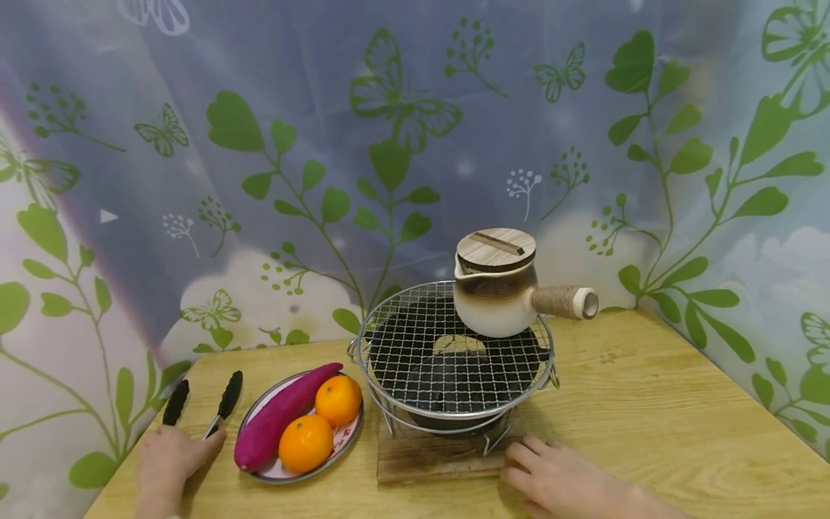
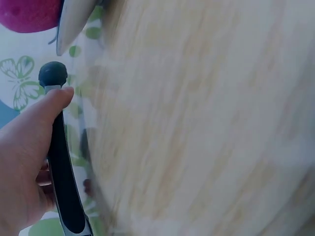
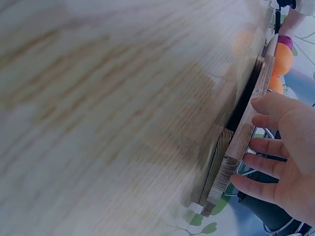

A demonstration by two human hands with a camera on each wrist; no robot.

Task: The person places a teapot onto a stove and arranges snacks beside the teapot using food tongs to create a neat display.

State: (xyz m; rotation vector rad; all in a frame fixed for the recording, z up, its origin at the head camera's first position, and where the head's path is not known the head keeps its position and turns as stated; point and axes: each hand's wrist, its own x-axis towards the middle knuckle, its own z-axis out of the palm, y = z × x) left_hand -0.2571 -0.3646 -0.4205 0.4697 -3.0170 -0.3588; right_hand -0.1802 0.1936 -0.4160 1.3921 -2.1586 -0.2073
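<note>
Your right hand point(image 1: 560, 472) lies closest, its fingers loose and fairly straight, with the tips touching the near right corner of the wooden board point(image 1: 441, 467); it has hold of nothing. Your left hand point(image 1: 170, 458) is curled round the black and silver tongs point(image 1: 230, 394), with the thumb along one arm and fingers tucked behind. The tongs are on the left side of the bench point(image 1: 648, 404), with their two arms spread wide; you cannot tell from here if they are lifted off the wood. Squeeze them softly and evenly, so both arms come in together and do not twist. Just to their right is the oval plate point(image 1: 340, 445), so mind its rim when you swing that way. On it, the long purple sweet potato point(image 1: 285, 417) leans slantwise beside two oranges point(image 1: 305, 443). The round ones may roll, so pinch across the fat middle. Past the plate, the wire rack point(image 1: 421, 375) sits over a black stove on the board. Press the board lightly and don't push, since a shove could shake the lidded pot point(image 1: 496, 310) at the rack's back right, whose handle point(image 1: 558, 301) sticks out past the edge.
</note>
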